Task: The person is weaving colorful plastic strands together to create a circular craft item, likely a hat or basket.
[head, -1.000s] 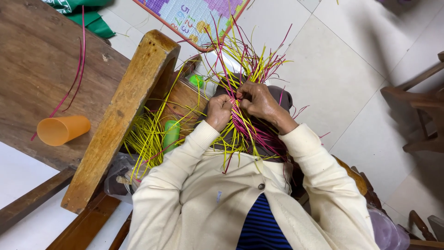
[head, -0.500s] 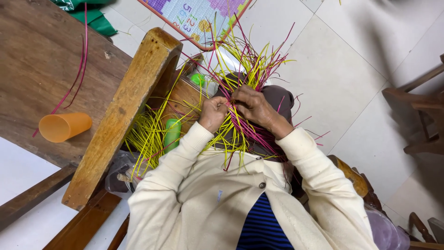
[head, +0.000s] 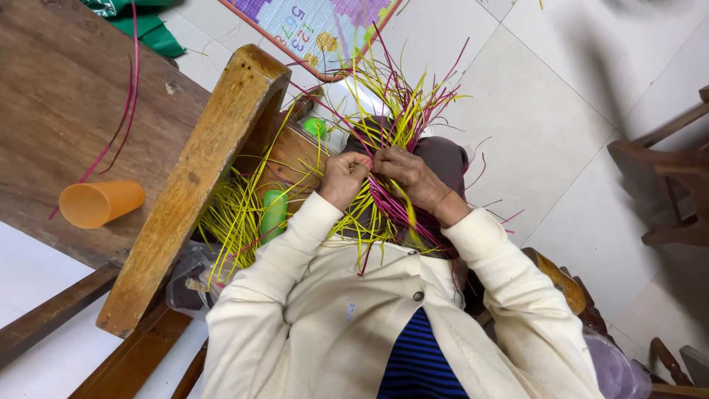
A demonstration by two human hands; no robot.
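The brown wooden counter [head: 59, 111] fills the far left, with a tipped orange plastic cup [head: 100, 204] lying on it and a thick wooden armrest beam [head: 196, 185] slanting beside it. In the middle, over the person's lap, sits the bundle of thin yellow and magenta weaving strips [head: 391, 111], fanning out toward the white tiled floor [head: 532, 111]. The left hand [head: 343, 179] is curled shut, pinching strips where they cross; the right hand [head: 406, 176], touching it, has its fingers closed on a magenta strip. Keeping the left pinch firm at the crossing while the right draws one strip snug, without kinking it, would likely serve best.
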